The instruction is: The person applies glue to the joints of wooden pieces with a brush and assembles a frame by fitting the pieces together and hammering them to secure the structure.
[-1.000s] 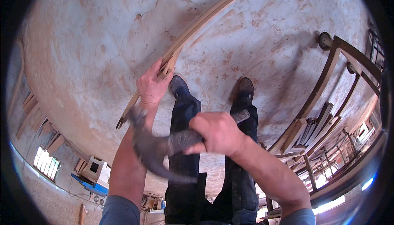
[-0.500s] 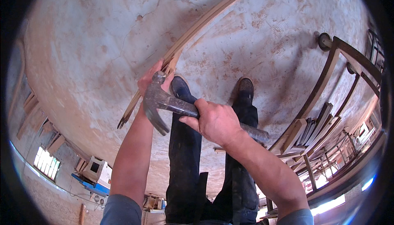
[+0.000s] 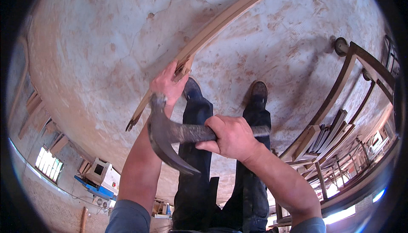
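Note:
A claw hammer (image 3: 168, 133) with a dark, worn head lies across my view, its claw curving down toward my legs. My right hand (image 3: 233, 137) is closed around its handle, and the handle's end sticks out to the right. Beyond the hammer, my left hand (image 3: 170, 82) grips a long assembly of pale wooden strips (image 3: 216, 22). The strips run from the lower left to the upper right, with dark tips at both ends. A short wooden piece branches off at the grip. The hammer head is apart from the wood and partly covers my left forearm.
My shoes (image 3: 258, 90) stand on the stained pale floor (image 3: 106, 54). At the right is a wheeled rack (image 3: 331, 99) with several wooden pieces (image 3: 329, 135) stacked on it. A white and blue machine (image 3: 102, 175) and leaning boards (image 3: 36, 105) line the left side.
The hammer has drawn back from the wood, toward me and nearer the camera, its head now below my left hand. The wood and left hand appear slightly further right.

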A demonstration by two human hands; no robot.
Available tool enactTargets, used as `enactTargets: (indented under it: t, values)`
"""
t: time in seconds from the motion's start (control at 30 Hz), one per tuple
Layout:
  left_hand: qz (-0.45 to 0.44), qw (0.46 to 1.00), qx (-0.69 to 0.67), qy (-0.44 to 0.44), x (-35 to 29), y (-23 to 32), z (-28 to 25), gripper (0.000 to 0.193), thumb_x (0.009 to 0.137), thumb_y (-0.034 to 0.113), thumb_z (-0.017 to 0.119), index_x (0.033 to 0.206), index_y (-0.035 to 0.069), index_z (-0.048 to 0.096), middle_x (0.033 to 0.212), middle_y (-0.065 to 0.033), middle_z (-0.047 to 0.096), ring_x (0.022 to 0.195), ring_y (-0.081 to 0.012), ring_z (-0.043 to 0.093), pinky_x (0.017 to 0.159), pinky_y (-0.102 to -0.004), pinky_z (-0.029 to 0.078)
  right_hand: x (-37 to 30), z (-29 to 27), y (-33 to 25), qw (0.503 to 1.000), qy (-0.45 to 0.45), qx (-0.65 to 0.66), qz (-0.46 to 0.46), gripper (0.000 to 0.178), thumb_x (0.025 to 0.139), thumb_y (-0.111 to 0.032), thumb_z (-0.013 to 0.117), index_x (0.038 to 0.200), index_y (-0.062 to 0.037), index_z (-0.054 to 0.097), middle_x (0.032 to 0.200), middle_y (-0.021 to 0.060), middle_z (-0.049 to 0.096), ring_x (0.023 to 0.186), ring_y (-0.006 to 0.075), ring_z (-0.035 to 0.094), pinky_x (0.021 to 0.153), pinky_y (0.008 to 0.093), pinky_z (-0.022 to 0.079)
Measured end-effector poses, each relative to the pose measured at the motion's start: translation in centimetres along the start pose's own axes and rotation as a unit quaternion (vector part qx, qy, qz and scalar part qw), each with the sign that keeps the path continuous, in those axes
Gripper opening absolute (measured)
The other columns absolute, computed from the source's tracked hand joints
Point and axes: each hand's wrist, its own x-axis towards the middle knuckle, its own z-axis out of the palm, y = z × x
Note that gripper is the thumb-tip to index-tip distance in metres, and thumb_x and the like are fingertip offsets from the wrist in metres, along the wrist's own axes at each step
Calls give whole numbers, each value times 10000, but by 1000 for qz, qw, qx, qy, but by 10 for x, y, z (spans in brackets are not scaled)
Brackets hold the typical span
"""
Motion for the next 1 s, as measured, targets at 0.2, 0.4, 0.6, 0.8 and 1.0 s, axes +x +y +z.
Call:
enactTargets:
  t: [0.2,0.4,0.6,0.8,1.0]
  values:
    - [-29,998,-13,-56,4,11,-12,520,776,332,741,1193,49,614,1055,-192,674,984,-339,654,864,-401,510,18,2,7,980,-53,-49,185,554,833,-590,585,853,-36,576,725,195,654,703,377,660,625,452,533]
    - [-22,998,17,-61,5,5,-7,528,803,381,708,1232,92,597,1032,-189,678,966,-337,661,835,-405,521,17,1,22,994,-22,-39,104,550,830,-589,588,838,-39,573,702,193,649,683,387,652,624,471,528]
    - [-47,997,-41,-53,1,5,-12,506,816,363,713,1222,83,602,1014,-170,685,932,-310,676,804,-400,535,16,-2,9,997,-2,-16,79,521,839,-567,594,837,-46,573,691,188,644,670,386,649,614,476,524]
    - [-94,988,44,-117,10,23,-21,500,834,402,671,1213,83,606,1027,-184,678,950,-348,662,813,-413,526,31,-2,6,984,-36,-65,160,534,845,-575,581,838,-42,571,674,193,633,664,386,648,604,477,521]
    - [-27,998,8,-47,5,15,-13,480,809,378,703,1172,76,622,1012,-167,682,928,-326,669,810,-409,523,25,1,19,984,-41,-46,169,564,839,-589,581,895,-27,594,680,200,644,680,397,650,620,474,527]
